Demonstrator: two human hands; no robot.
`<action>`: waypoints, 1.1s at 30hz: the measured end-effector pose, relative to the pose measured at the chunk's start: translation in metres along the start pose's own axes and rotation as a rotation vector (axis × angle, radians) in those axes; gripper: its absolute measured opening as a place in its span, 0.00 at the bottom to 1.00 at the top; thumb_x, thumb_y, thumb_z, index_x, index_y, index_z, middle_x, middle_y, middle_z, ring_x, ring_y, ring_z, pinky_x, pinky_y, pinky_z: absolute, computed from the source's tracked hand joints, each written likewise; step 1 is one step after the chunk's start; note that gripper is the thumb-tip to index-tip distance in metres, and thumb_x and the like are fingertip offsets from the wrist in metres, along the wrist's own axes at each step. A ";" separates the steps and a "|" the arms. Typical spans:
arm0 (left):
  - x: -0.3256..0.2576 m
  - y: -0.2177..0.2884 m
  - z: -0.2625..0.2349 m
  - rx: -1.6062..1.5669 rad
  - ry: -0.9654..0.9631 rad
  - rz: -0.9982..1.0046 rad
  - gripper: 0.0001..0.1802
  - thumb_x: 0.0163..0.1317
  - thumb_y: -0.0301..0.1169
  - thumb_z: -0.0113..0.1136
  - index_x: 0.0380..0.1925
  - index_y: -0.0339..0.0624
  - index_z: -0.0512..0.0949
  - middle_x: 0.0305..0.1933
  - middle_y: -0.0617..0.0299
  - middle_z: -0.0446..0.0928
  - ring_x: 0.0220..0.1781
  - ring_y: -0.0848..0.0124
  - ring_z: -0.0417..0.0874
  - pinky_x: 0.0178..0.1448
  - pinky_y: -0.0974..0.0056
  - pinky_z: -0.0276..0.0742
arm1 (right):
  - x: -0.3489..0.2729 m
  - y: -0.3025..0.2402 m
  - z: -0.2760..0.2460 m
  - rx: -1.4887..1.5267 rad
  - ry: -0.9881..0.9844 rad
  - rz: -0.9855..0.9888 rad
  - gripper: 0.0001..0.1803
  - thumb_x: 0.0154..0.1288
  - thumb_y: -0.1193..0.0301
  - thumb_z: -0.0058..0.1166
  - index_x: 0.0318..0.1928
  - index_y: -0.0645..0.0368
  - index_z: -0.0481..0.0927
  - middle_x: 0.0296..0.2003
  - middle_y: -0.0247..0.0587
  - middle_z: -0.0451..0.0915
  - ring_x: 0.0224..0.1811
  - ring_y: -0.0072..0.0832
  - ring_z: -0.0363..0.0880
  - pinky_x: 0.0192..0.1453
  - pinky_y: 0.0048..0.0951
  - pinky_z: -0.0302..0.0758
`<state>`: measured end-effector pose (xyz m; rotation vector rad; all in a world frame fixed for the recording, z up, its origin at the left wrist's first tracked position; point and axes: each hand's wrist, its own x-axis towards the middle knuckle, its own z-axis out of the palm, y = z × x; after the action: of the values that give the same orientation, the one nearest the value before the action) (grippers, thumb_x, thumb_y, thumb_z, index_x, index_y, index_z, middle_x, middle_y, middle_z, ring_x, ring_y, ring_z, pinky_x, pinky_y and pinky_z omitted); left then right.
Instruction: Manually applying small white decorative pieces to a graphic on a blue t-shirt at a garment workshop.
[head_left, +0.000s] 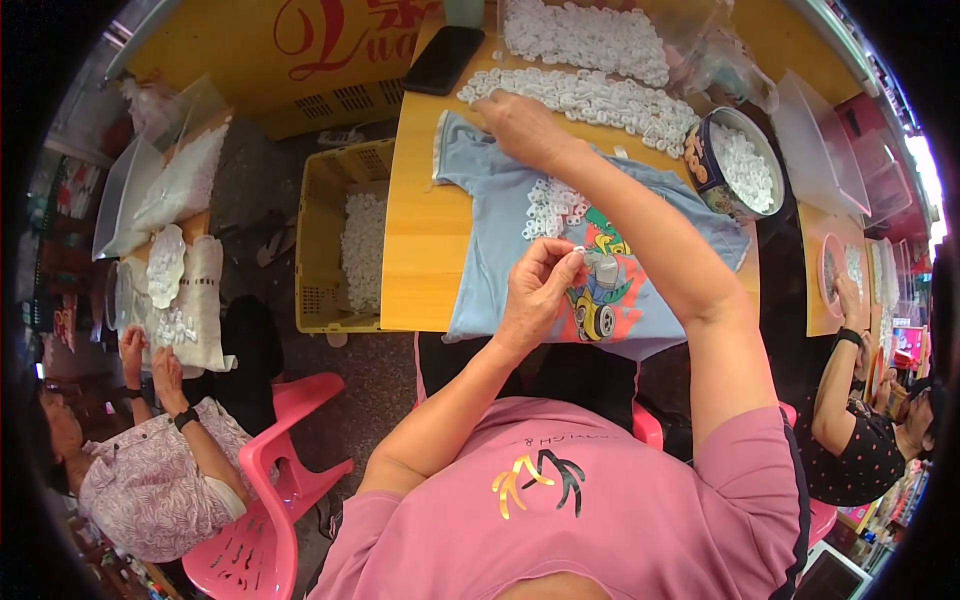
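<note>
Two bare hands work over a light blue shirt (500, 215) spread flat on the wooden table (415, 240). In the head view, the left hand (538, 290) pinches a small white piece (578, 250) between its fingertips above the shirt's cartoon print. The right hand (520, 128) reaches forward, fingers curled onto the heap of white pieces (600, 100) just beyond the collar; whether it grips any, I cannot tell. A round tin (740, 165) of white pieces stands at the right.

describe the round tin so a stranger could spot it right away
Start at the orange table with the light blue shirt spread on it. Past the shirt's far right corner stands the round tin: dark blue-sided, open and full of small white pieces, the table's only round container.
</note>
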<state>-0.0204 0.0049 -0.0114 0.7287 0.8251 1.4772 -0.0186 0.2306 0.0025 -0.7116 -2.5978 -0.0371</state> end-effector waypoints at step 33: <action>0.003 -0.004 -0.001 -0.028 -0.006 0.092 0.09 0.68 0.30 0.58 0.43 0.36 0.75 0.44 0.58 0.80 0.38 0.77 0.79 0.44 0.72 0.76 | -0.191 -0.085 -0.115 1.377 0.276 0.878 0.13 0.67 0.70 0.59 0.47 0.65 0.80 0.35 0.37 0.83 0.34 0.17 0.79 0.41 0.21 0.78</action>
<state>-0.0193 0.0082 -0.0158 0.7589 0.7736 1.5650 0.1338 0.0493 0.0321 -1.0079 -1.2891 1.5526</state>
